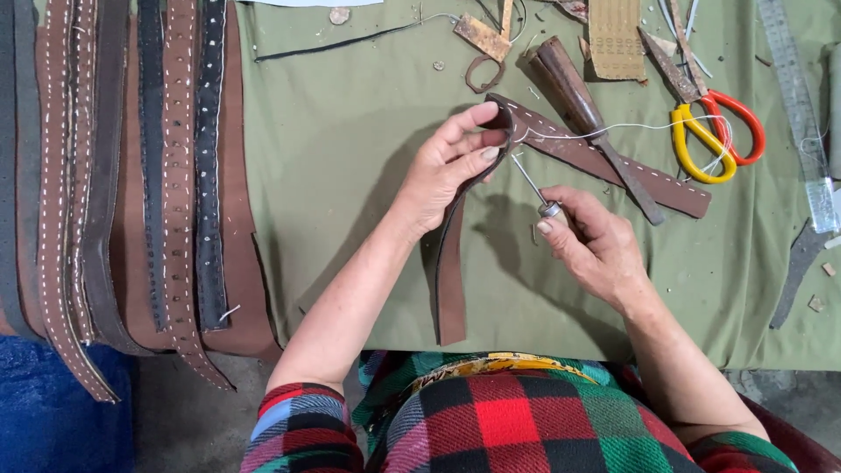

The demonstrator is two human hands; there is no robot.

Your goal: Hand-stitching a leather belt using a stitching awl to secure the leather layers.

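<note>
1. One brown leather strap, folded, is pinched in the left hand above the green cloth.
2. One awl, clasped by the right hand, sits just right of the strap.
3. Two scissors lie well right of it.

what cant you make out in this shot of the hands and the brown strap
Head view only:
- Awl handle: buried in the right hand.
- Brown strap at the fold: covered by the left hand fingers.
- White thread end: too thin to trace past the scissors.
- Metal ruler: cut off by the top edge.
</note>
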